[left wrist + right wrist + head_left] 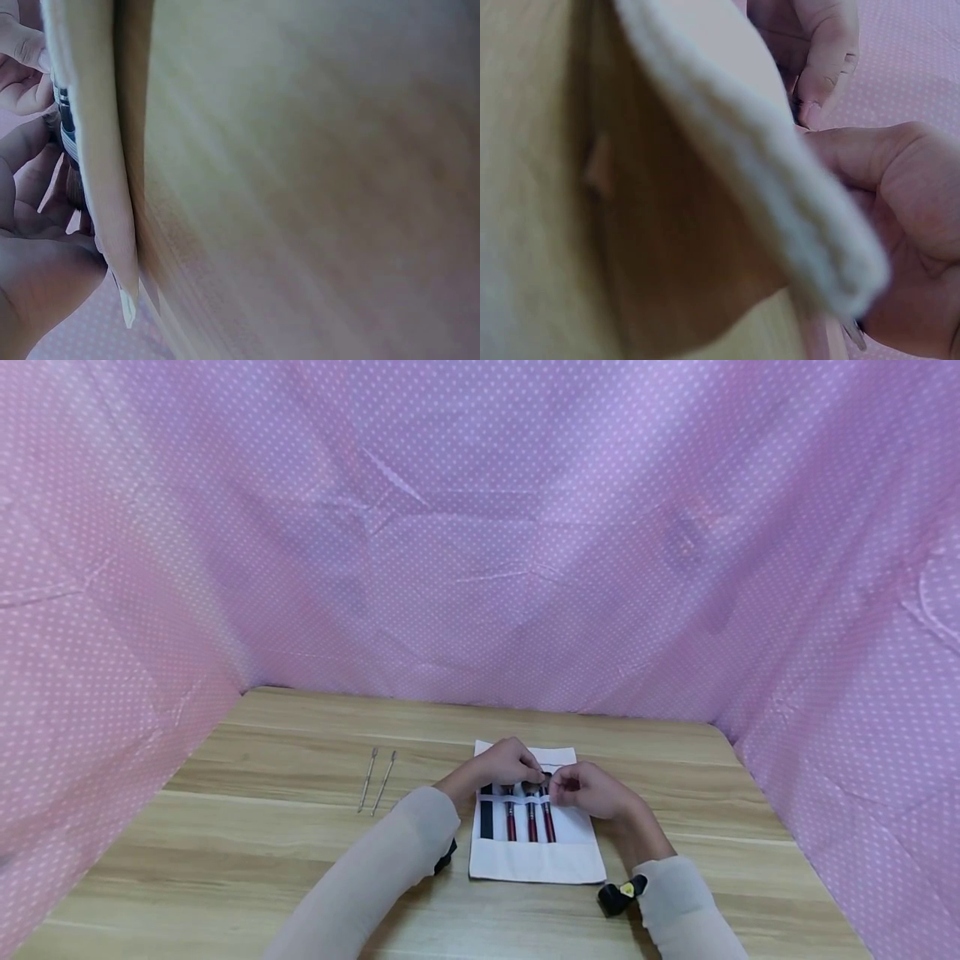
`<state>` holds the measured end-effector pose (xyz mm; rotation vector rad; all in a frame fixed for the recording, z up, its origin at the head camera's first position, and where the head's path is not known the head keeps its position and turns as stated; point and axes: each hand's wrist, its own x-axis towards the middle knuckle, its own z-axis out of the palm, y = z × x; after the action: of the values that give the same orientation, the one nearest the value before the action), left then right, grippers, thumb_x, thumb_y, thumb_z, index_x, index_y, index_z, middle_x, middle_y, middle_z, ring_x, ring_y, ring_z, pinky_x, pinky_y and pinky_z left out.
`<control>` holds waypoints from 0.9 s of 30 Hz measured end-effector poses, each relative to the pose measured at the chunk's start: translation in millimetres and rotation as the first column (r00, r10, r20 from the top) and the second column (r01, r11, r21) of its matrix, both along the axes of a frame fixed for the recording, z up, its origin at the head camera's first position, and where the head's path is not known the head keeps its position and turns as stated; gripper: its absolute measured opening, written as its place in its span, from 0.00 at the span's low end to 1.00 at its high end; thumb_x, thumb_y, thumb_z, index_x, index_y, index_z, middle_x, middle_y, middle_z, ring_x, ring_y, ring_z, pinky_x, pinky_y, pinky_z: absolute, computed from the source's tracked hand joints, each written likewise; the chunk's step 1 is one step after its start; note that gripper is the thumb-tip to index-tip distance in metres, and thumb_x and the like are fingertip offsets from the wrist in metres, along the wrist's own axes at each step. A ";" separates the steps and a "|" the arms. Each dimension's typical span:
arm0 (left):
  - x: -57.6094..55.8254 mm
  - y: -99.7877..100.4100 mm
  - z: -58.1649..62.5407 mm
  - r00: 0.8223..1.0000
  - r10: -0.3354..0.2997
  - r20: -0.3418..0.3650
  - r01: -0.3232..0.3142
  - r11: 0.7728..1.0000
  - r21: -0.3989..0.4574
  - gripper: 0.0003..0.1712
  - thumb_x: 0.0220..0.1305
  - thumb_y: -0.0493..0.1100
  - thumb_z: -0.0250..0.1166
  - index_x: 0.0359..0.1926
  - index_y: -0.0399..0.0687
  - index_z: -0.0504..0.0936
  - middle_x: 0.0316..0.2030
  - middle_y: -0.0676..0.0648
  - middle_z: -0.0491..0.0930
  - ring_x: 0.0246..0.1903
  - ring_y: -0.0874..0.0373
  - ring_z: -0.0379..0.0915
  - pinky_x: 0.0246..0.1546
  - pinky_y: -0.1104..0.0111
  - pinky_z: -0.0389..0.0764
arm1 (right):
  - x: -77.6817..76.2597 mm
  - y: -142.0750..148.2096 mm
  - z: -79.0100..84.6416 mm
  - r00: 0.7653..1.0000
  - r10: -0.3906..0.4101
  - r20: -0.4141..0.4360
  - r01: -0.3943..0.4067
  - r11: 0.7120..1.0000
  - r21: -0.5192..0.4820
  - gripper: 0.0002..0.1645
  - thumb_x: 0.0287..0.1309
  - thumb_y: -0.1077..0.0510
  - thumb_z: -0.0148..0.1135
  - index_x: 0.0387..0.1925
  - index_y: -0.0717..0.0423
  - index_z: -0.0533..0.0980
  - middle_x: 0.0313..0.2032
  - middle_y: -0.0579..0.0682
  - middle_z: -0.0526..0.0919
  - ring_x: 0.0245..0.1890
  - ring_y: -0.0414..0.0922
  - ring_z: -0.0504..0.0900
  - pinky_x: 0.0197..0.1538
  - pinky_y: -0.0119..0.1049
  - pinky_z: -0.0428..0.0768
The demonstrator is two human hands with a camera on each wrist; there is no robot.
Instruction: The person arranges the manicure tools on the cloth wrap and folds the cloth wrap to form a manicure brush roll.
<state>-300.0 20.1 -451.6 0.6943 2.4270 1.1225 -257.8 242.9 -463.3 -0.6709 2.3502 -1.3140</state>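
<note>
A white fabric brush roll [538,862] lies unfolded on the table, with makeup brushes [532,827] in its lower pocket. Their handles are dark red, and a white elastic band [495,797] crosses them. From the upper left, my left hand [512,762] reaches over the roll and pinches the dark head of the rightmost brush [549,827]. My right hand [591,788] has its thumb and fingers curled at the band's right part, beside that brush. In the right wrist view, the roll's thick edge [765,172] hides part of the right hand's fingertips.
Left of the roll, two thin metal sticks [367,781] lie side by side on the wooden table [262,827]. A flat black strip [487,814] sits at the roll's left side. Pink dotted cloth [480,610] hangs around the back and sides.
</note>
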 end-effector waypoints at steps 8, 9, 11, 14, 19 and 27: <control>-0.4 0.4 0.8 1.000 -0.015 0.019 0.015 0.999 -0.030 0.07 0.68 0.48 0.69 0.34 0.57 0.92 0.30 0.59 0.85 0.30 0.63 0.72 0.35 0.70 0.72 | -0.1 0.5 1.7 1.000 -0.003 -0.008 0.003 1.000 0.011 0.10 0.65 0.73 0.59 0.34 0.59 0.82 0.35 0.52 0.81 0.40 0.48 0.75 0.44 0.35 0.76; -0.8 0.3 0.2 1.000 -0.019 0.019 0.020 0.999 -0.033 0.07 0.68 0.48 0.69 0.34 0.57 0.92 0.30 0.59 0.85 0.31 0.63 0.72 0.36 0.69 0.73 | 0.1 0.3 1.8 1.000 -0.003 0.002 0.003 1.000 0.006 0.10 0.65 0.73 0.59 0.34 0.59 0.82 0.35 0.52 0.80 0.40 0.48 0.75 0.44 0.35 0.76; -0.7 0.2 -0.3 1.000 -0.024 0.017 0.024 0.999 -0.037 0.07 0.68 0.48 0.68 0.35 0.57 0.92 0.31 0.59 0.85 0.31 0.63 0.72 0.36 0.69 0.73 | 0.7 0.0 1.8 1.000 -0.008 0.020 0.008 1.000 0.002 0.10 0.64 0.74 0.59 0.34 0.59 0.82 0.35 0.52 0.80 0.40 0.49 0.75 0.44 0.35 0.76; -0.6 -0.1 -0.6 0.999 -0.028 0.016 0.029 0.999 -0.037 0.07 0.68 0.47 0.68 0.36 0.56 0.92 0.31 0.59 0.85 0.31 0.63 0.72 0.36 0.70 0.73 | 1.0 -0.3 1.3 0.999 -0.013 0.033 0.013 1.000 0.005 0.10 0.64 0.73 0.59 0.34 0.60 0.82 0.34 0.53 0.80 0.39 0.48 0.75 0.43 0.35 0.75; -1.0 -0.5 -0.2 0.999 -0.039 0.007 0.040 0.999 -0.036 0.08 0.69 0.46 0.67 0.36 0.55 0.92 0.29 0.58 0.85 0.28 0.63 0.71 0.33 0.71 0.73 | 1.0 -0.4 1.1 1.000 -0.002 0.028 0.002 1.000 -0.003 0.09 0.64 0.73 0.60 0.34 0.60 0.82 0.34 0.52 0.80 0.37 0.47 0.75 0.41 0.34 0.76; -5.5 -5.7 4.5 0.997 -0.032 -0.070 0.030 0.999 -0.020 0.06 0.69 0.44 0.68 0.39 0.52 0.92 0.34 0.58 0.87 0.36 0.65 0.78 0.44 0.68 0.78 | -0.5 1.2 8.9 0.998 0.026 -0.059 -0.021 0.995 0.093 0.05 0.65 0.68 0.65 0.36 0.57 0.83 0.34 0.48 0.84 0.36 0.42 0.77 0.42 0.31 0.76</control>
<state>-305.5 14.4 -447.0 0.7750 2.4728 1.0795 -258.3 244.2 -454.4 -0.7162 2.4263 -1.1828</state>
